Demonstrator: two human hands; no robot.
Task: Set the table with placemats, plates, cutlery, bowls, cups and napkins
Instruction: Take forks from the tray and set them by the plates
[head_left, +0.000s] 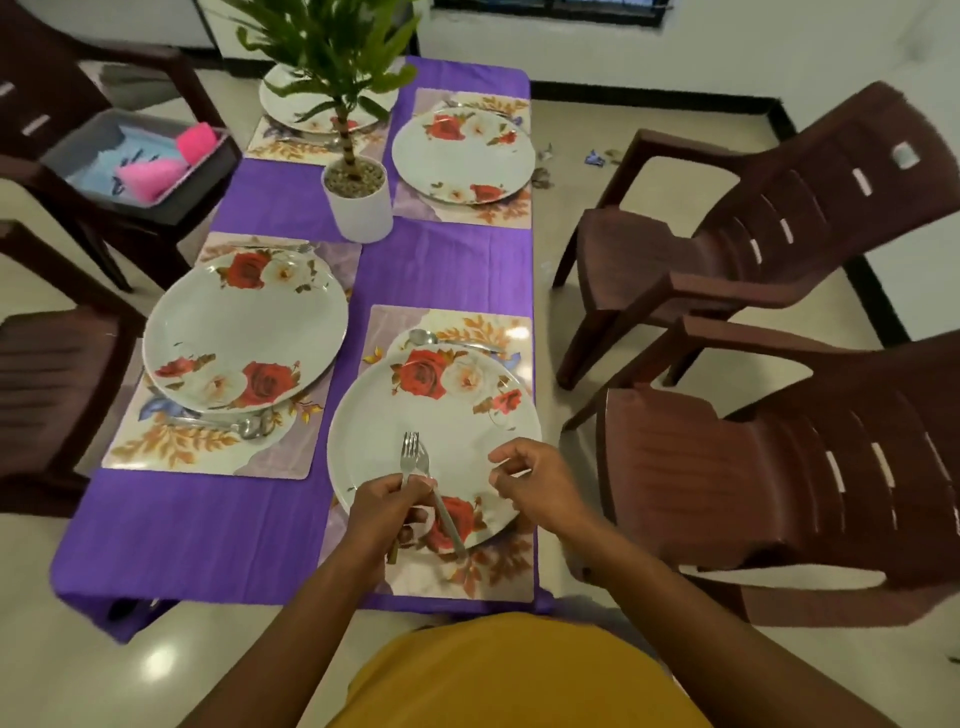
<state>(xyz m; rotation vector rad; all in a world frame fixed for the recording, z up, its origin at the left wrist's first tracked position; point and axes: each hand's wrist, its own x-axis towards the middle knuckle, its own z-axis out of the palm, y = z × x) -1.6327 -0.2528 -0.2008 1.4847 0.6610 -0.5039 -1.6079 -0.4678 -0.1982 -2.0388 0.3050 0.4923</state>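
Head view: the left hand (387, 506) grips two steel forks (415, 457) above the near round white rose-patterned plate (415, 410) on its floral placemat (498, 332); the right hand (535, 480) hovers alongside, fingers loosely curled, holding nothing, over the purple-clothed bench (208, 525).

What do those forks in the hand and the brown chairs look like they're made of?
The forks look like polished metal, probably steel: thin, silvery, glinting. The chairs look like moulded plastic: one-piece brown shells with slotted backs and a dull sheen.
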